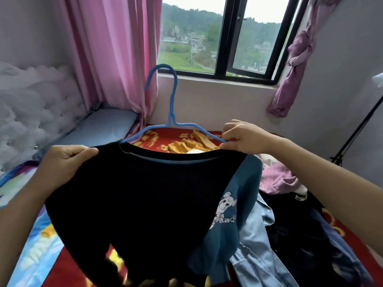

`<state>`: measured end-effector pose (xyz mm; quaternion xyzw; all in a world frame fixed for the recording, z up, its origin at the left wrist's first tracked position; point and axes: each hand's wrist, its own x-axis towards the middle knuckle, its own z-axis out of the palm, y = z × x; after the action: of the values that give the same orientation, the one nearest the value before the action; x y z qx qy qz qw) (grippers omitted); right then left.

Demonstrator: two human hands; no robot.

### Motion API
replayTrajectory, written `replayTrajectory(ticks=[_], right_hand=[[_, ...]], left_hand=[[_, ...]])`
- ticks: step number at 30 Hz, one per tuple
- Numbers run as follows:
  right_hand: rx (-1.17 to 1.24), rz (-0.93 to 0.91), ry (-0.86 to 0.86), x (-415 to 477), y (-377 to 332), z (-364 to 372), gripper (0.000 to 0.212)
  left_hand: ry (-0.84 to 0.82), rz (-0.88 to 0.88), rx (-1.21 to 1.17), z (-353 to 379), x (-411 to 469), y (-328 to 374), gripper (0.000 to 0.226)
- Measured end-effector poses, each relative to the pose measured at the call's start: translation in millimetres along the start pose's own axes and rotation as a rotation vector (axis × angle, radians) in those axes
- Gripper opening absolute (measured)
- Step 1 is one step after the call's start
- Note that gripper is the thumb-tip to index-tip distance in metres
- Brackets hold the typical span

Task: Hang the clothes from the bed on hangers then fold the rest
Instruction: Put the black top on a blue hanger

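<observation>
head view: a black long-sleeved top (134,193) is held up in the air over the bed (66,272), half threaded on a blue wire hanger (172,119). the hanger's left arm is already inside the top's shoulder, its lower bar shows across the neck opening, and its right arm is bare above the neckline, with the hook upright. the left hand (64,164) has its grip closed around the left shoulder, thumb on top of the cloth. the right hand (244,137) pinches the tip of the hanger's right arm at the neckline; whether cloth is in that pinch too i cannot tell. hanging this top looks about half done. the next move probably calls for stretching the neckline over the right arm end without dragging the left side off. a teal garment with a cartoon print (232,204) shows at the top's right edge; a pale denim piece (255,245), a pink garment (277,179) and a yellow garment (186,145) lie on the bed, not yet handled
</observation>
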<state>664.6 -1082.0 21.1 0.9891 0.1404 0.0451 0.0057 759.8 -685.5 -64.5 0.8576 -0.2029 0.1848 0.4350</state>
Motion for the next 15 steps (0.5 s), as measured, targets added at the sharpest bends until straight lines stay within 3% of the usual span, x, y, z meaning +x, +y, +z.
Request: replayTrajectory(ticks=[4, 6, 7, 8, 10, 15], right_hand=[[0.462, 0.095, 0.037, -13.5, 9.7, 7.7, 0.005], [0.640, 0.155, -0.025, -25.4, 18.7, 16.8, 0.042], [0.635, 0.173, -0.059, -29.4, 22.4, 22.8, 0.051], [0.640, 0.174, -0.055, -31.4, 26.7, 30.0, 0.046], [0.721, 0.212, 0.027, -31.6, 28.0, 39.3, 0.011], [0.702, 0.223, 0.229, -24.0, 14.0, 34.4, 0.012]], left_hand=[[0.001, -0.025, -0.031, -12.7, 5.8, -1.9, 0.031], [0.033, -0.061, -0.096, -18.0, 5.5, 3.3, 0.026], [0.046, -0.073, -0.114, -18.7, 5.9, 7.8, 0.022], [0.052, -0.077, -0.113, -18.5, 6.0, 12.3, 0.017], [0.059, -0.064, -0.072, -16.4, 7.9, 19.9, 0.021], [0.027, -0.019, -0.069, -16.8, 13.0, 35.8, 0.022]])
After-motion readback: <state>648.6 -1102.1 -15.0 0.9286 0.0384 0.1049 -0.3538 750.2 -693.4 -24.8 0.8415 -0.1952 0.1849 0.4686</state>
